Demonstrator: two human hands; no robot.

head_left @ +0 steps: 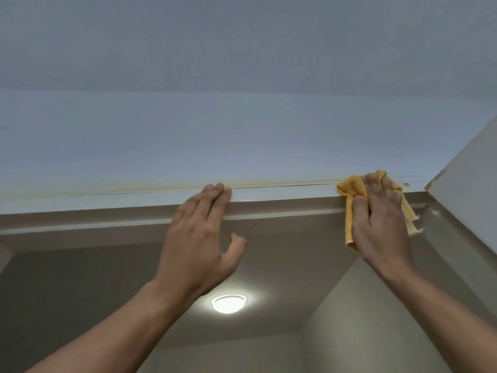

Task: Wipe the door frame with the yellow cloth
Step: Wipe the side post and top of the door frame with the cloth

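I am looking up at the top of the door frame [282, 195], a white horizontal strip with a stepped beige underside. My right hand [382, 219] presses the yellow cloth [349, 189] flat against the frame near its right end, fingers spread over the cloth. The cloth hangs down below my palm on both sides. My left hand [201, 232] rests on the frame near the middle, fingertips on the white top edge, thumb apart, holding nothing.
An open door's top edge [462, 189] juts in at the right, close to the cloth. A lit round ceiling lamp [228, 304] glows in the room beyond. White wall and ceiling fill the view above the frame.
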